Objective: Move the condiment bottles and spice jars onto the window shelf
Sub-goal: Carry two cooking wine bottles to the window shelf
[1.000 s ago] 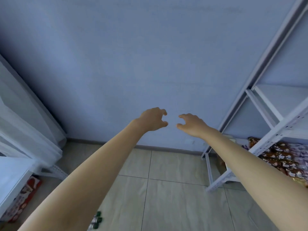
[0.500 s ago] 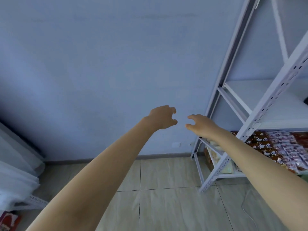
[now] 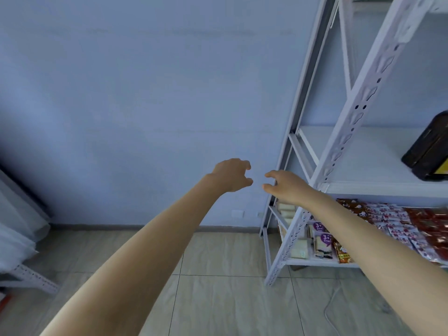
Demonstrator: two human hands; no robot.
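Both hands (image 3: 259, 181) outstretched, empty, half-curled

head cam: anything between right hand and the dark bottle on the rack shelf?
Yes: the rack's perforated front post, then bare white shelf board, separate the right hand from the dark bottle.

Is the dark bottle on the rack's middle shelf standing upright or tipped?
Cannot tell: the dark bottle is cut off at the frame edge and looks tilted, possibly from the wide lens.

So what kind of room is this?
Probably a storeroom or pantry: a white metal rack against a bare wall, snack packets filling its lower shelf, a dark bottle above, and a tiled floor.
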